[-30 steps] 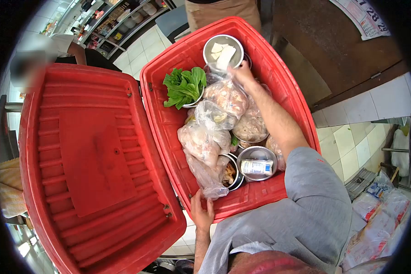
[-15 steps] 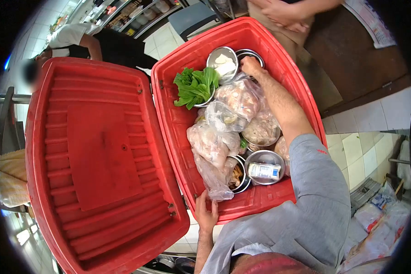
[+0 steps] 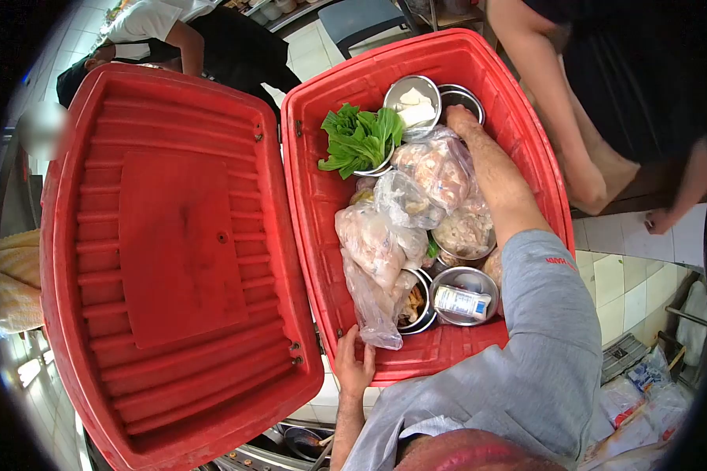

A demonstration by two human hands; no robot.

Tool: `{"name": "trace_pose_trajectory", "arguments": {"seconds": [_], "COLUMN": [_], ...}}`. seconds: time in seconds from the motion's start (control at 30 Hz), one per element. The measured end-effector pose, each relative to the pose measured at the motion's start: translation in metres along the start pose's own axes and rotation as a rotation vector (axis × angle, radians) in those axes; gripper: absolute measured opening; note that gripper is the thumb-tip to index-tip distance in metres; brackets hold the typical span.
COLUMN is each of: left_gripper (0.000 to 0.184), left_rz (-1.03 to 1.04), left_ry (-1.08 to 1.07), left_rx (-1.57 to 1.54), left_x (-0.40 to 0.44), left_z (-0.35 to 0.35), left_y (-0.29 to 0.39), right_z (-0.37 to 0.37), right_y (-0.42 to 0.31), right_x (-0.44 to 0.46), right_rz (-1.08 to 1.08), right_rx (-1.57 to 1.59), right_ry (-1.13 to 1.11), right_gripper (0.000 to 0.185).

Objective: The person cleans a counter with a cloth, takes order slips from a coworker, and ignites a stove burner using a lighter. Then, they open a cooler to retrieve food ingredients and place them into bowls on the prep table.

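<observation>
My right hand [image 3: 463,122] reaches into the red cooler box [image 3: 554,169] and is closed at the near edge of a dark-looking metal bowl [image 3: 471,95]. Its fingertips are partly hidden. My left hand [image 3: 355,365] rests over the box's near rim, fingers stretched and thumb apart, close to a clear plastic bag [image 3: 379,326]. Beside the right hand stands a metal bowl of white pieces [image 3: 414,107]. Leafy greens [image 3: 359,140] stick out of another bowl. Bagged raw meat [image 3: 436,169] fills the middle. A white-and-blue packet [image 3: 461,301] lies in a nearer bowl.
The box's red lid [image 3: 184,251] hangs open on the left. A co-worker [image 3: 153,31] leans behind it. Another person's arm [image 3: 554,102] is near the box's right side. A grey stool [image 3: 363,22] stands beyond, and plastic bags [image 3: 636,396] lie at lower right.
The view has shifted, so the box sits slightly farther right. The person on the right has moved, with their arms now lower beside the box. My hands keep nearly the same places.
</observation>
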State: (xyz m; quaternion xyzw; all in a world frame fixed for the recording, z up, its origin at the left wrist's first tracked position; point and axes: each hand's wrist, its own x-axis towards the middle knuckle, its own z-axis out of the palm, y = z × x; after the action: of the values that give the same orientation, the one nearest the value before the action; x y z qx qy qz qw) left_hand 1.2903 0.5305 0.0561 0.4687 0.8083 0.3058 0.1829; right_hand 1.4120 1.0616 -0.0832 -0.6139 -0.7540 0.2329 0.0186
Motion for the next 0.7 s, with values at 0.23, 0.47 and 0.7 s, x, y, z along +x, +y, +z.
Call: {"name": "trace_pose_trajectory", "arguments": {"seconds": [0.23, 0.47, 0.7], "left_gripper": [0.043, 0.043, 0.042], "left_rz": [0.11, 0.12, 0.112], "left_ry": [0.047, 0.033, 0.014], "left_rx": [0.04, 0.024, 0.006], "left_x": [0.0, 0.0, -0.002], "left_z": [0.001, -0.002, -0.003], "left_y": [-0.007, -0.003, -0.006], "right_z": [-0.029, -0.059, -0.058], "right_y": [0.023, 0.012, 0.03], "right_x": [-0.005, -0.032, -0.03], "right_rz": [-0.029, -0.048, -0.153], "right_rx": [1.045, 1.06, 2.075], "right_ry": [-0.036, 0.068, -0.296], "right_gripper": [0.01, 0.016, 0.017]}}
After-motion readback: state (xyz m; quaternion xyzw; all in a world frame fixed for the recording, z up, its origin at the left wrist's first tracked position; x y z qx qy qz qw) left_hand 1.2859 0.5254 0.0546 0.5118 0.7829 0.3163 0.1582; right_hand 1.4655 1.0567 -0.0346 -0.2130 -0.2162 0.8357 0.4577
